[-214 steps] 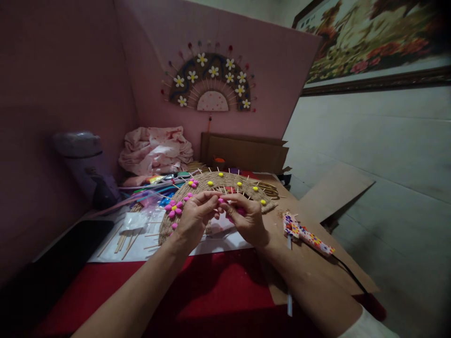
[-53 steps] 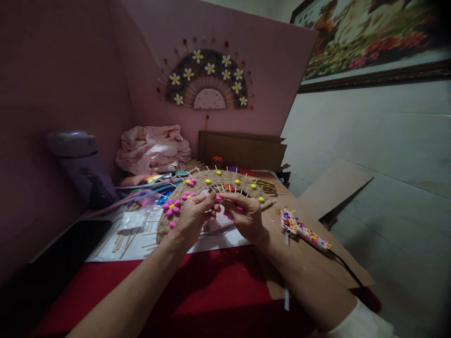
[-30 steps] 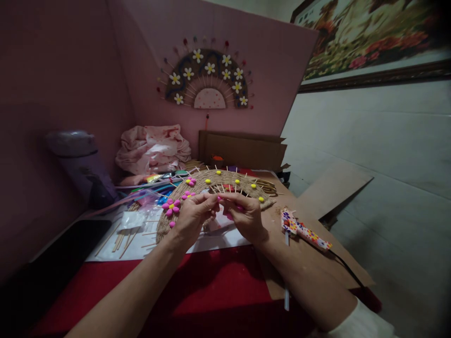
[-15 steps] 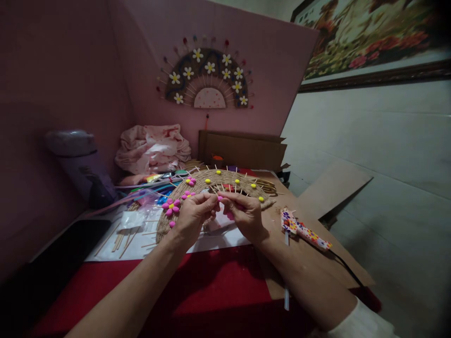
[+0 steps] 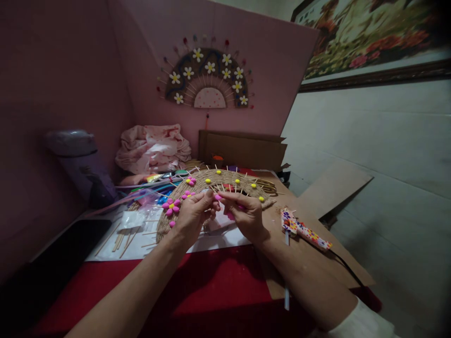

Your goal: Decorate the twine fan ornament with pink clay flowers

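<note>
Close together over the fan's inner edge, my left hand (image 5: 194, 212) and my right hand (image 5: 245, 212) pinch a small pink petal (image 5: 217, 197), which looks like soft clay, between their fingertips. More pink shows beneath the right fingers, mostly hidden. Behind them lies a half-round fan of coiled rope (image 5: 197, 182) with thin sticks poking out. Pink flowers with yellow centres (image 5: 171, 206) sit on its left side, and bare yellow dots (image 5: 237, 181) run along its top and right.
A flower-patterned glue gun (image 5: 305, 230) with a cord lies on the brown board at right. Loose sticks (image 5: 121, 240) and plastic bags (image 5: 133, 218) are at left, near a black flat object (image 5: 79, 239). A purple bottle (image 5: 79, 164) and folded pink cloth (image 5: 155, 149) stand behind.
My left thumb and fingertips have shifted slightly up and left, uncovering more of the pink petal. The right hand stays nearly in place, and the fan has not visibly moved.
</note>
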The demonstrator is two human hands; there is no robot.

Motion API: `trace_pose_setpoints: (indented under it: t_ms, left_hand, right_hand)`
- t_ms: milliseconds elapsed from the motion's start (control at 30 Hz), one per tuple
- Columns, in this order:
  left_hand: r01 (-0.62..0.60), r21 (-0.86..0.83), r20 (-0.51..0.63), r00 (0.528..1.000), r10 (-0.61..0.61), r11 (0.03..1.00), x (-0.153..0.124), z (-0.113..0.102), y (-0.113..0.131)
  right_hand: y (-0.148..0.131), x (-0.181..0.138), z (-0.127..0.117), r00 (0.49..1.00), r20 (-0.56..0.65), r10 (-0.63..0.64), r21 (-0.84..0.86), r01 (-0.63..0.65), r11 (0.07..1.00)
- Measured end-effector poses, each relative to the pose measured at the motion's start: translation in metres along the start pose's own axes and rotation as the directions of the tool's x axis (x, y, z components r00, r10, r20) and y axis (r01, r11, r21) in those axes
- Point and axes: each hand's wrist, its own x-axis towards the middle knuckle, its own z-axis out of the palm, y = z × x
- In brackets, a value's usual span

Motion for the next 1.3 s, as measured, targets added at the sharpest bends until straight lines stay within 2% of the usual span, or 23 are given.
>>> trace_pose_setpoints:
  t_ms: [400, 600, 800, 967, 1300]
  left_hand:
    - [0.084, -0.076, 0.028, 0.996, -0.083, 0.994, 0.0003, -0.0019, -0.0013]
    - [0.066, -0.06, 0.031, 0.997, -0.064, 0.996, -0.0002, -0.0023, -0.001]
    - [0.045, -0.014, 0.048, 0.998, -0.044, 0.999, -0.0003, -0.0016, -0.0026]
    - [0.001, -0.003, 0.061, 0.998, -0.001, 1.0, -0.0015, -0.0011, -0.0016]
    - [0.001, -0.003, 0.062, 0.998, 0.0, 1.0, 0.0004, -0.0031, -0.0033]
  right_hand:
    - [-0.0003, 0.0003, 0.0009, 0.999, 0.017, 0.035, 0.076, -0.036, 0.996]
    - [-0.0023, 0.0007, -0.0001, 0.998, 0.015, 0.06, 0.032, -0.06, 0.998]
    - [-0.0021, 0.001, 0.0005, 1.0, 0.003, 0.015, 0.055, -0.015, 0.998]
    - [-0.0008, 0.0, -0.0002, 0.999, 0.014, 0.036, -0.009, -0.036, 0.999]
    - [-0.003, 0.0008, 0.0002, 1.0, 0.012, 0.023, -0.007, -0.023, 1.0]
